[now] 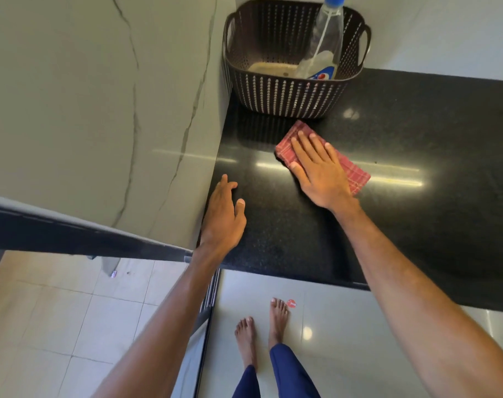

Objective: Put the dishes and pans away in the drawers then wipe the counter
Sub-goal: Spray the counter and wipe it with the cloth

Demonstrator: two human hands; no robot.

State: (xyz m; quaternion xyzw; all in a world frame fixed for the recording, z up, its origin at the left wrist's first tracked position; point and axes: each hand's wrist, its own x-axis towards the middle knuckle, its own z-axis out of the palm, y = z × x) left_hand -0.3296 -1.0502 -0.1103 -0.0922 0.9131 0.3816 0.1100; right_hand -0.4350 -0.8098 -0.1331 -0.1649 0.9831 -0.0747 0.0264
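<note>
A folded red checked cloth lies on the glossy black counter. My right hand presses flat on the cloth with straight, spread fingers. My left hand rests on the counter's left edge, beside the marble wall, with its fingers relaxed and holding nothing. No dishes or pans are in view.
A dark perforated plastic basket stands in the counter's back left corner with a clear plastic bottle leaning inside it. A pale marble wall panel borders the counter on the left. Below are tiled floor and my bare feet.
</note>
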